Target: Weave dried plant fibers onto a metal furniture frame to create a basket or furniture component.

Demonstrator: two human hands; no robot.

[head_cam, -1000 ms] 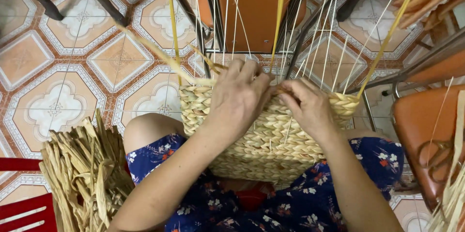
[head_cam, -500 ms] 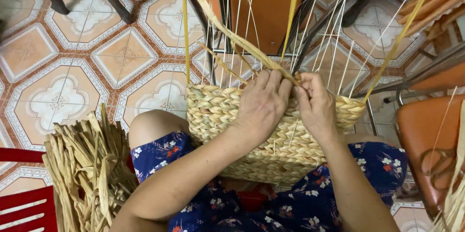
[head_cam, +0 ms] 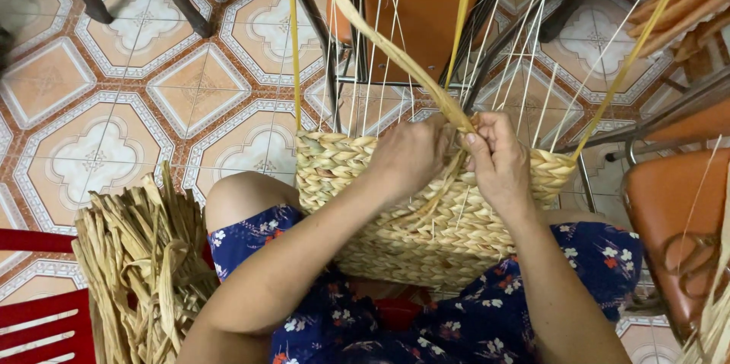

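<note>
Since a second ago: hands drawn together at the rim, strand pulled up taut. Left hand (head_cam: 411, 155) and right hand (head_cam: 498, 158) both closed on the strand (head_cam: 380, 37), pinching it where it meets the basket (head_cam: 426, 219) on the lap. Risks, by judgement: strand snapping from overpull, loosening between the thin cords (head_cam: 532, 44), or dry bundle (head_cam: 144, 257) fibres splitting when bent.

A patterned orange-and-white tile floor (head_cam: 114, 105) with an orange metal-framed chair (head_cam: 677, 204) and red stool (head_cam: 38, 311).
</note>
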